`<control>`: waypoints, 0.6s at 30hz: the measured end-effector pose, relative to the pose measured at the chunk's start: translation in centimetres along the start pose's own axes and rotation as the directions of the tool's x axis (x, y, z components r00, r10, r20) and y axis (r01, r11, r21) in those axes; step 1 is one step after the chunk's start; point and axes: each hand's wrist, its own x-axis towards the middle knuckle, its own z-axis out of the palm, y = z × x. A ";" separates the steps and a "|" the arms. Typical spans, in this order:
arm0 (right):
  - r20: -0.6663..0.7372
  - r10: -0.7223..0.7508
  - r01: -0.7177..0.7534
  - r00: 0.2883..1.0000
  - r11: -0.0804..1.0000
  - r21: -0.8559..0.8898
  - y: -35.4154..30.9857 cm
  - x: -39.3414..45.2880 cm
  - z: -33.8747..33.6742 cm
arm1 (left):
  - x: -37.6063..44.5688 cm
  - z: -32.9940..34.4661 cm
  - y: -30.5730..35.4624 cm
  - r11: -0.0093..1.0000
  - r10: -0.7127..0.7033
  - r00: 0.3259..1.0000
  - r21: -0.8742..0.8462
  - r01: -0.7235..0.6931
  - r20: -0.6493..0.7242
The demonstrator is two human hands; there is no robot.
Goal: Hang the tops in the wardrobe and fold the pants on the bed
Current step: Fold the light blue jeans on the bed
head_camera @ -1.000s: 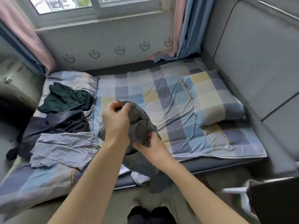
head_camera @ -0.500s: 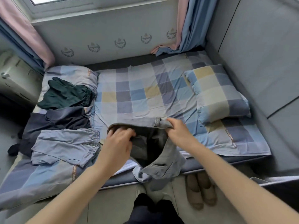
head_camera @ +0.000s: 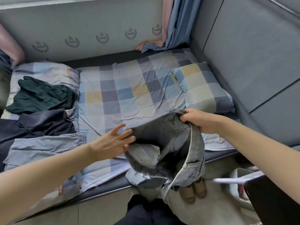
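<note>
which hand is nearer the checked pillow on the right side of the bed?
Right. The right hand grips the grey jeans waistband just below the checked pillow; the left hand touches the jeans' opposite edge, farther left across the bed.

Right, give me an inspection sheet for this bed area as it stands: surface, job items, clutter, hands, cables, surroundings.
Surface: bed with checked sheet, wrinkled, bare in the middle.
Job's things: grey jeans at the bed's near edge, waistband open, partly hanging off; dark green garment, navy garment and light blue pants lie in a row on the left.
Clutter: checked pillow at right; slippers on the floor.
Hands: left hand with fingers straight, touching the jeans' waistband; right hand gripping the waistband's other side.
Cables: nothing seen.
Surroundings: padded grey wall at right, curtain in the corner, white basket on the floor.
</note>
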 end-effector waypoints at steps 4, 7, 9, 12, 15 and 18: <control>-0.212 -0.236 -0.075 0.948 0.481 -0.874 1.3 0.3 -4.5 | -1.2 -1.0 -1.9 0.907 -0.188 0.982 -0.389 0.163 -0.026; -0.352 -0.354 -0.318 0.866 0.154 -0.936 3.7 1.2 -6.4 | -2.5 -1.6 -2.4 0.631 -0.242 0.944 -0.703 0.328 0.223; -0.487 -0.337 -0.440 0.806 0.209 -0.873 4.7 2.4 -6.3 | -2.7 -1.5 -2.6 0.426 -0.267 0.906 -0.803 0.417 0.329; -0.355 -0.356 -0.314 0.864 0.170 -0.934 6.4 3.8 -4.1 | -2.5 -1.5 -2.7 0.286 -0.337 0.870 -0.842 0.458 0.359; 0.267 -0.404 0.191 0.875 -0.219 -0.957 9.6 4.9 0.2 | -2.4 -2.0 -2.4 0.224 -0.323 0.875 -0.869 0.441 0.361; 0.512 -0.339 0.303 0.789 -0.509 -0.805 11.1 6.6 2.0 | -2.8 -3.0 -2.6 0.216 -0.320 0.886 -0.885 0.413 0.336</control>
